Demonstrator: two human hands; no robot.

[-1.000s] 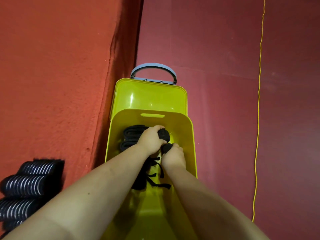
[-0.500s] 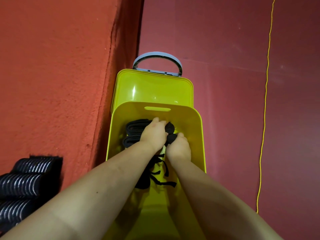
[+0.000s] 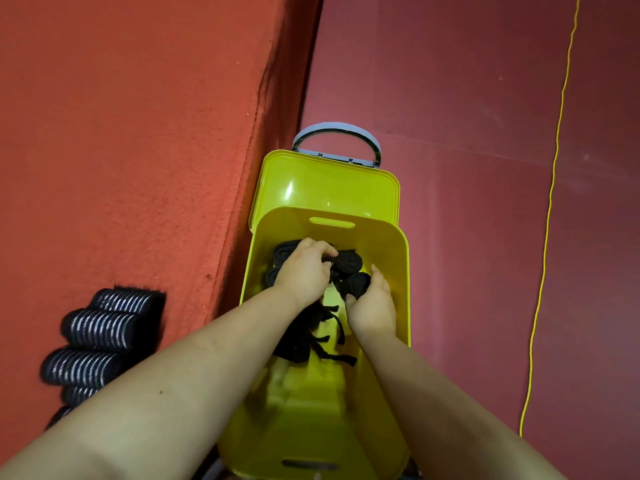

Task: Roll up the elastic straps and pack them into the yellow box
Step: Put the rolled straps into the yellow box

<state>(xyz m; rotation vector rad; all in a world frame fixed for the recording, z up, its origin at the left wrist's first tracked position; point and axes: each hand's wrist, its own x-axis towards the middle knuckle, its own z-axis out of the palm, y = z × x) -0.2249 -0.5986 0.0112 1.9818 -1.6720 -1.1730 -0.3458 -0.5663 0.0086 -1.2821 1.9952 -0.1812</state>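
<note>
The yellow box (image 3: 398, 258) stands open on the floor in front of me, both my hands inside it. My left hand (image 3: 304, 271) grips a rolled black strap (image 3: 349, 261) at the far end of the box. My right hand (image 3: 372, 306) holds a second black roll (image 3: 358, 284) just beside it. More rolled straps (image 3: 284, 251) lie along the box's left wall, partly hidden by my left hand. Loose black strap ends (image 3: 311, 341) trail across the box bottom under my forearms.
The box's yellow lid (image 3: 325, 188) with a grey handle (image 3: 336, 133) lies open behind it. An orange-red padded edge (image 3: 138, 133) runs along the left. Black rolls with silver stripes (image 3: 100, 327) lie on it at lower left. A yellow cord (image 3: 550, 202) crosses the red floor at right.
My hands have drawn slightly apart, so both black rolls now show between them. The view has tipped, and the box sits lower in the frame than half a second ago.
</note>
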